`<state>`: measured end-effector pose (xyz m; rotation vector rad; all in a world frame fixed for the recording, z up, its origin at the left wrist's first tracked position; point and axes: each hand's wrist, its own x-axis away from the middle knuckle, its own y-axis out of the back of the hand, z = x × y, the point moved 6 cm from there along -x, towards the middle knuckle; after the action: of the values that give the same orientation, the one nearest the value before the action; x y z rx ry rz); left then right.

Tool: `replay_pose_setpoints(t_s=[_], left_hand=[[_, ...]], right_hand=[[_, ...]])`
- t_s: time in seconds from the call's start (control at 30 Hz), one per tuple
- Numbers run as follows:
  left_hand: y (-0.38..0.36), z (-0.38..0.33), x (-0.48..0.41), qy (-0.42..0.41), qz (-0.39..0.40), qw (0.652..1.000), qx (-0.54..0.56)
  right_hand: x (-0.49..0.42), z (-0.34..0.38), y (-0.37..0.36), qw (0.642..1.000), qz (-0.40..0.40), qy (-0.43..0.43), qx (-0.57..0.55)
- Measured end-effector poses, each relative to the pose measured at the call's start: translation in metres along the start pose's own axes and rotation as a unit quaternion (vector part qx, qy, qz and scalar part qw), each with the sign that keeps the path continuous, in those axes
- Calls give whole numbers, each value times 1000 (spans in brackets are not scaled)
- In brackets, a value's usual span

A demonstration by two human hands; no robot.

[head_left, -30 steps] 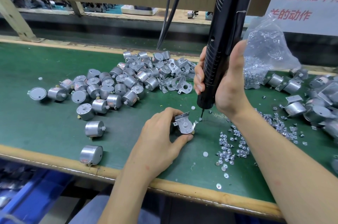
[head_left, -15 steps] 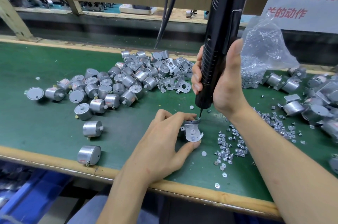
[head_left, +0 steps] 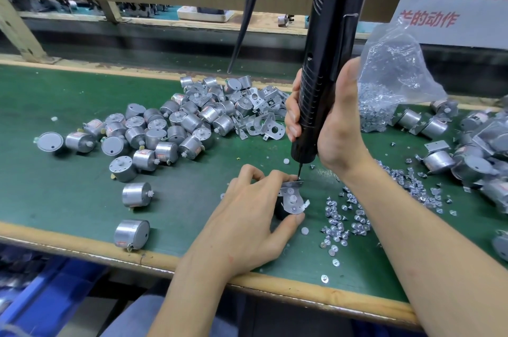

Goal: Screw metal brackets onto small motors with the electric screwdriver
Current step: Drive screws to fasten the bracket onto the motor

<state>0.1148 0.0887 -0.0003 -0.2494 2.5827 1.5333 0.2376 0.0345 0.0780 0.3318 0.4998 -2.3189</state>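
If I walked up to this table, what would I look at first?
Probably the big black electric screwdriver standing upright in the middle, gripped by the right hand, its tip at a bracket that the left hand holds. Left of it a heap of shiny round motors lies on the green table; loose screws sparkle on the right.

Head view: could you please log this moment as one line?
left hand: holds motor, bracket | right hand: grips screwdriver | bit: at bracket top
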Motion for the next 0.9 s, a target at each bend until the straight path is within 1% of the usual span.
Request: replay_pose_setpoints(t_s=[0.37, 0.53, 0.7, 0.9], left_hand=[[9, -13, 1, -30, -36, 999, -2], [10, -8, 0, -27, -53, 998, 23], [15, -5, -1, -28, -95, 995, 5], [15, -3, 0, -22, -99, 994, 31]], right_hand=[[0, 0, 0, 1000, -3, -2, 7], [0, 0, 0, 1000, -7, -1, 15], [1, 0, 1, 1000, -7, -2, 20], [1, 0, 1, 1000, -4, -5, 22]])
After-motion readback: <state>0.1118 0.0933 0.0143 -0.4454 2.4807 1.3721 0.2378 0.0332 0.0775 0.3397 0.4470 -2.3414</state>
